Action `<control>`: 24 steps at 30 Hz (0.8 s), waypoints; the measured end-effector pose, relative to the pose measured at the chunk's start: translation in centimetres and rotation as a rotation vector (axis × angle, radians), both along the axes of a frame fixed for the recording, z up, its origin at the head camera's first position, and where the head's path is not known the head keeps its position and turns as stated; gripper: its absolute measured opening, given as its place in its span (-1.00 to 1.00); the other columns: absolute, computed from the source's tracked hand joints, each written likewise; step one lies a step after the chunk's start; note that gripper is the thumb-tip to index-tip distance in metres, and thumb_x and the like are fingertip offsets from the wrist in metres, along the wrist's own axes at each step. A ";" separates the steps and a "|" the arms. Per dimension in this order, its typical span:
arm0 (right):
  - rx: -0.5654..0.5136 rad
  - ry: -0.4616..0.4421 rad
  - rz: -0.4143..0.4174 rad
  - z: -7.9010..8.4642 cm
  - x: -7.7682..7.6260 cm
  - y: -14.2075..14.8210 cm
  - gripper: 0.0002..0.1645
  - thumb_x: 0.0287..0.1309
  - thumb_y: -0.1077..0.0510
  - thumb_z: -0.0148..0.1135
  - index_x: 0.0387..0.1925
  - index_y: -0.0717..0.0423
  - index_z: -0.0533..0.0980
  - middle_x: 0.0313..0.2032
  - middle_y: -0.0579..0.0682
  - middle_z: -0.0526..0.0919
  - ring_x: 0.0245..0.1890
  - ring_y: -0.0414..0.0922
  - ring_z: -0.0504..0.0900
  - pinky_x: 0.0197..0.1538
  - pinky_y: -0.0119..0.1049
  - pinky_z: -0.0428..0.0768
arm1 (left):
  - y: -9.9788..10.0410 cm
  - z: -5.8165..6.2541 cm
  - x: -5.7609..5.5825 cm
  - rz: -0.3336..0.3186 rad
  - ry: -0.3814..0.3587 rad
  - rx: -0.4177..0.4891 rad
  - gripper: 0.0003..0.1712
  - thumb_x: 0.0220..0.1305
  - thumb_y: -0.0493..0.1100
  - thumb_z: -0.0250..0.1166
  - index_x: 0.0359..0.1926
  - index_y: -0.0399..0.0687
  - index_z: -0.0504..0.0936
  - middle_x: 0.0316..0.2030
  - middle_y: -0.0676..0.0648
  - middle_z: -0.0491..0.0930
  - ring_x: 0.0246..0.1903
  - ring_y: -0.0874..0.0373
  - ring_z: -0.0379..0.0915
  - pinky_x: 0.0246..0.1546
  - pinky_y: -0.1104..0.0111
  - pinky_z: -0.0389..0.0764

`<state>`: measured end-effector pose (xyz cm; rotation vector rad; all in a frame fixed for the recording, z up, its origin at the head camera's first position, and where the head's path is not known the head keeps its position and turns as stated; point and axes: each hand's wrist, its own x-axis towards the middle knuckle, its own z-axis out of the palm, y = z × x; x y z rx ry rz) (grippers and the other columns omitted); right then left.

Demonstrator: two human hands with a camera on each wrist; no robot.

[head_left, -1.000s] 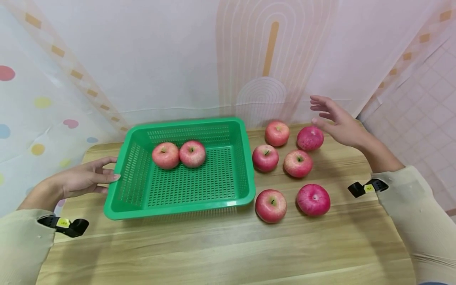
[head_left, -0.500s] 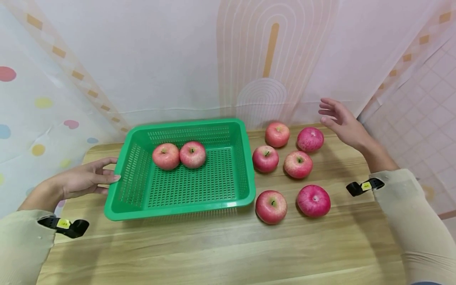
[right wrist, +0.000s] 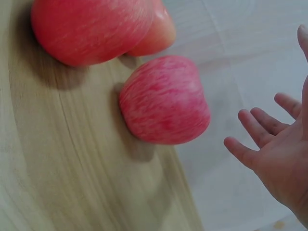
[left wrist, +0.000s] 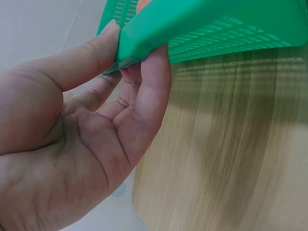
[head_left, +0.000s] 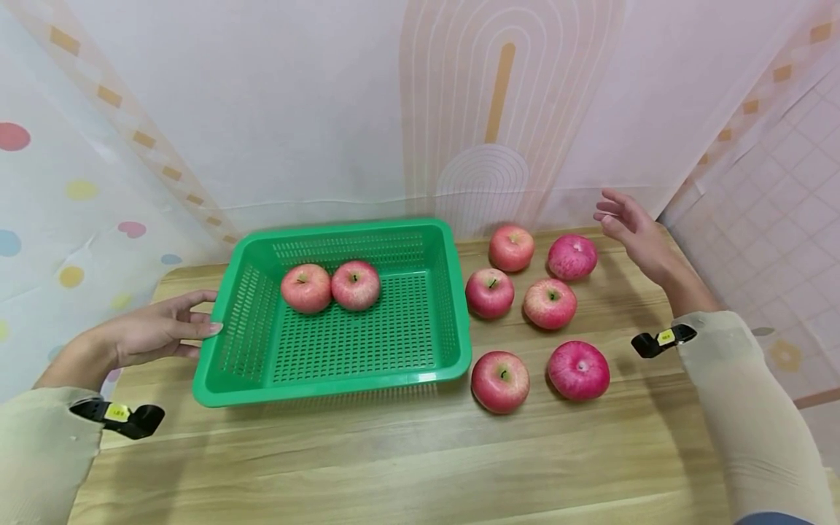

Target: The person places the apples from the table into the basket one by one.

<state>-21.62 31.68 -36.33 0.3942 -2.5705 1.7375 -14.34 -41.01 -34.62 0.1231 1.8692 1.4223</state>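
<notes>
My left hand (head_left: 154,328) pinches the left rim of a green plastic basket (head_left: 328,390). In the left wrist view the thumb lies over the rim and the fingers curl beneath it. Two red apples, a left one (head_left: 305,289) and a right one (head_left: 356,286), sit side by side in the basket. My right hand (head_left: 636,233) hangs with its fingers spread and holds nothing. Nearest to it is a dark pink apple (head_left: 572,257) at the back right, which the right wrist view shows apart from the fingertips.
Several more apples stand right of the basket, among them a front one (head_left: 500,382), a deep pink one (head_left: 578,370) and a back one (head_left: 511,248). All rest on a wooden table (head_left: 420,459). A patterned wall sheet (head_left: 315,109) hangs behind the table.
My right hand has drawn away to the right and slightly down from the back right apple. The left hand, basket and apples have stayed in place.
</notes>
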 end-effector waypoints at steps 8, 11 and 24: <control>-0.071 -0.042 0.012 -1.6 -0.4 0.8 -0.26 0.55 0.20 0.02 0.56 0.28 -0.03 0.28 0.11 0.34 0.22 -0.24 0.40 0.17 -0.58 0.44 | 0.0 0.0 0.0 0.002 -0.002 0.007 -0.54 0.60 -0.34 -0.01 0.22 0.40 0.28 0.00 0.00 0.64 -0.07 0.08 0.67 -0.06 0.19 0.72; -0.075 -0.072 0.020 -2.2 -0.6 1.1 -0.24 0.55 0.20 0.03 0.58 0.24 -0.05 0.30 0.12 0.33 0.25 -0.21 0.39 0.15 -0.57 0.45 | 0.0 0.0 0.0 0.001 -0.005 0.011 -0.54 0.60 -0.34 -0.01 0.22 0.40 0.27 0.00 0.00 0.64 -0.07 0.08 0.68 -0.06 0.19 0.72; 0.021 -0.144 0.064 -3.6 -1.2 0.5 -0.18 0.54 0.17 0.05 0.61 0.17 -0.10 0.45 0.46 0.12 0.45 0.36 0.14 0.16 -0.61 0.43 | 0.1 0.0 0.0 -0.007 -0.015 0.055 -0.53 0.60 -0.36 -0.02 0.22 0.38 0.30 0.00 -0.01 0.65 -0.07 0.07 0.68 -0.05 0.18 0.73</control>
